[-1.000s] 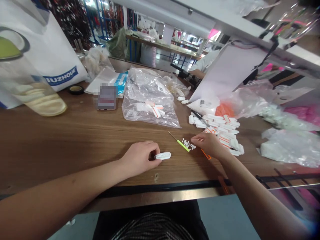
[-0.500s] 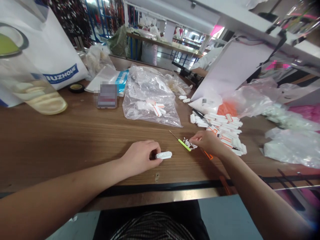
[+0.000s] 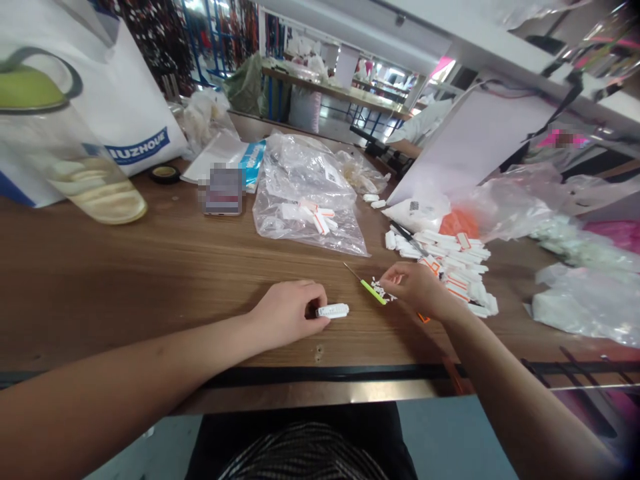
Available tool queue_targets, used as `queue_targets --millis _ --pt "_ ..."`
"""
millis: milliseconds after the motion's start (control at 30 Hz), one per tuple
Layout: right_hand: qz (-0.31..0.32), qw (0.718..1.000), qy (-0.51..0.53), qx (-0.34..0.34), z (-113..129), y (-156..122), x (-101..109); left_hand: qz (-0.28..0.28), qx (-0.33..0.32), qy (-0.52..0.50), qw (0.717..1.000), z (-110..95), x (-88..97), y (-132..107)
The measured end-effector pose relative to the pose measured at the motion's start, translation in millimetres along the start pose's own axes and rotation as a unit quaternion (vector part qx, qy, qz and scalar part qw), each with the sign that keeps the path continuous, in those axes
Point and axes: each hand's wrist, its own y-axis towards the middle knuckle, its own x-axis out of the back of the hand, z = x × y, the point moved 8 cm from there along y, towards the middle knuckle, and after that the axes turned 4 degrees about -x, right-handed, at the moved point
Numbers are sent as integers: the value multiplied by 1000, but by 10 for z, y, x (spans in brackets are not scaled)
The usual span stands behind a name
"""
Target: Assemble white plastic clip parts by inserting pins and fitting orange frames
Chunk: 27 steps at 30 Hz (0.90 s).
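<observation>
Our left hand [image 3: 285, 315] pinches a white plastic bar [image 3: 333, 311], whose long axis runs left to right. Our right hand [image 3: 414, 289] curls just beside small white bits [image 3: 381, 291] and a green-handled awl [image 3: 371, 292]; we cannot tell if it holds any.

I'm gripping a matt white plastic block [image 3: 333, 311] in my left hand [image 3: 287, 313], working on a smooth wood-grain tabletop [image 3: 150, 287] beside a metal pick [image 3: 373, 291] with glossy green plastic handle and a glossy clear plastic bag [image 3: 310, 200].
</observation>
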Motion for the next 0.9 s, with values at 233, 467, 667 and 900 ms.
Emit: queue_targets --millis 233,467,667,900 --pt "-17 970 110 217 916 -412 -185 -4 0 3 1000 -36 19 3" --pt "-21 966 71 246 1038 -394 -264 -3 -8 -3 1000 -45 26 3" --pt "-47 959 14 280 1095 -446 -261 -7 -4 0 1000 -32 21 -2" --pt "-61 949 -9 309 1108 -536 -206 -13 -3 -4 1000 -23 19 -1"
